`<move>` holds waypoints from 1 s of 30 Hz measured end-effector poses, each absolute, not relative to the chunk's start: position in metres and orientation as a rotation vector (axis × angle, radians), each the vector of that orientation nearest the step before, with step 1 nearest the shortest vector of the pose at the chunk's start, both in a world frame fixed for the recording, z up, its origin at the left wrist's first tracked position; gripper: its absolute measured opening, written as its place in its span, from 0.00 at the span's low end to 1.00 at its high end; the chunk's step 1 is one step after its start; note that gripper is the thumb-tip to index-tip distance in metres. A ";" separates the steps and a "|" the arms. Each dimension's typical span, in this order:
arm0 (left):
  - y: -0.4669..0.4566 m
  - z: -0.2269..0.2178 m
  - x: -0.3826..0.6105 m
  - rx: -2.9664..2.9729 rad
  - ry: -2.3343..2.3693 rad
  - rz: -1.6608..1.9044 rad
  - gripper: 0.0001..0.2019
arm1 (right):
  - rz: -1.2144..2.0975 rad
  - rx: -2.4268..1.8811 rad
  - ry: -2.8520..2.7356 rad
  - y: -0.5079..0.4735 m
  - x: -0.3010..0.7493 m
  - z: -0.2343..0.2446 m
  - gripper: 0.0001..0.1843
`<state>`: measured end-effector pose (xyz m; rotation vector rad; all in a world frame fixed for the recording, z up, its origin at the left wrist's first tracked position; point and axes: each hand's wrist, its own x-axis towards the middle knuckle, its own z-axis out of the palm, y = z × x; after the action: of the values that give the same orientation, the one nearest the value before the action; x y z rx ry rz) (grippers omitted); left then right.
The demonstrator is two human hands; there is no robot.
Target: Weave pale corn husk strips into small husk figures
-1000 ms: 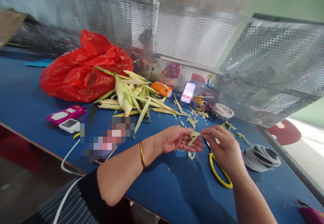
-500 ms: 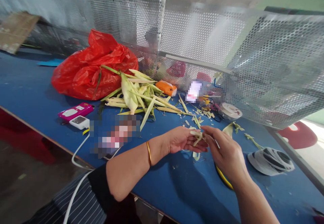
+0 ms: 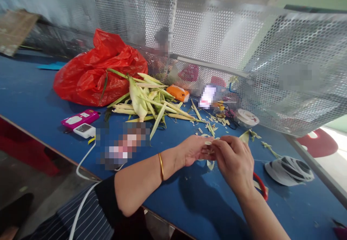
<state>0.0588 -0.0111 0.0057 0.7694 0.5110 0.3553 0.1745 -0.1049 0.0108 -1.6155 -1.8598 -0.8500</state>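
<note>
My left hand (image 3: 195,150) is held over the blue table, fingers curled around a pale corn husk strip (image 3: 208,143). My right hand (image 3: 235,160) pinches the same strip between thumb and fingertips, partly hiding the left fingers. Small pale husk scraps (image 3: 210,165) lie just below the hands. Beside my right wrist a curved red handle (image 3: 261,186) shows; the rest of that tool is hidden. A heap of corn husks (image 3: 158,104), with a whole pale green husk (image 3: 138,101) on it, lies beyond my left forearm.
A red plastic bag (image 3: 100,73) sits behind the husks, beside an orange packet (image 3: 178,93). At right are a wire spool (image 3: 289,171) and a white roll (image 3: 247,118). A magenta device (image 3: 80,119) and white cable (image 3: 81,171) lie left. Perforated metal panels (image 3: 214,41) border the back.
My right hand has turned and closed its fingers on the strip at my left fingers. The red handle now shows beside my right wrist, where a yellow curved edge showed before.
</note>
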 end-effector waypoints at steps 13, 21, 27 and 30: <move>-0.012 0.008 0.058 0.877 0.546 0.408 0.05 | -0.185 -1.336 -1.421 -0.105 0.163 0.006 0.05; -0.018 0.014 0.059 1.010 0.619 0.476 0.07 | -0.099 -1.300 -1.378 -0.108 0.161 0.005 0.04; -0.019 0.007 0.065 1.127 0.712 0.633 0.09 | -0.384 -1.204 -1.642 -0.115 0.150 0.008 0.12; -0.018 0.004 0.066 1.152 0.709 0.669 0.09 | -0.446 -1.071 -1.798 -0.121 0.144 0.012 0.16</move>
<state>0.0659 -0.0183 0.0035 1.1522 0.7090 0.6691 0.1436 -0.1212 0.0123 -1.0706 -1.7983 -0.4459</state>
